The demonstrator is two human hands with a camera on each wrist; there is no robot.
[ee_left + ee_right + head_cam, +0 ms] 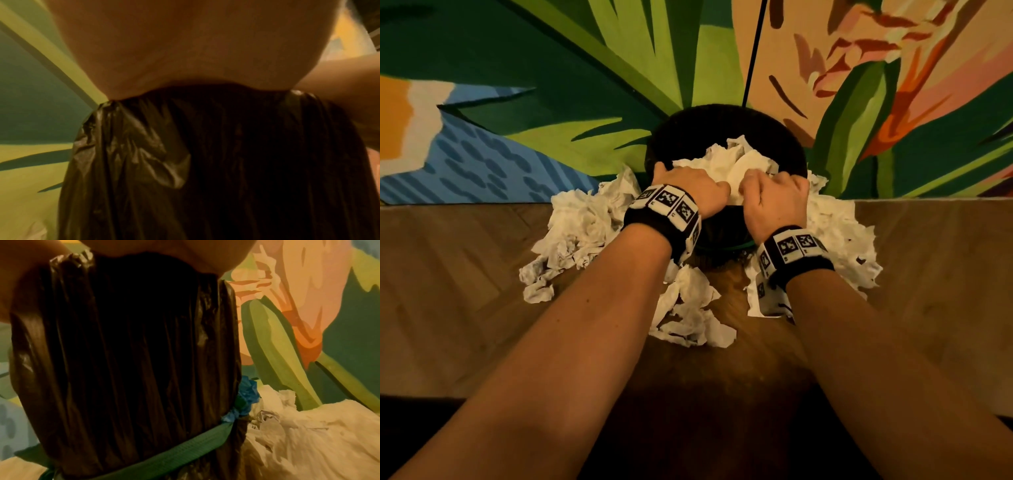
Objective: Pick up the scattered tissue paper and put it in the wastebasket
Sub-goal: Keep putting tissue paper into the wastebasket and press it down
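Depositing step: left hand (690, 186) and right hand (774, 197) clutch a tissue wad (736, 164) over the wastebasket (726, 130) mouth. Next: let go, then gather floor tissue (582, 233) around the base

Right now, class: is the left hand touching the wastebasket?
Touching. In the left wrist view the left hand presses down on the wastebasket rim, its black liner bunching beneath, no gap; the head view agrees.
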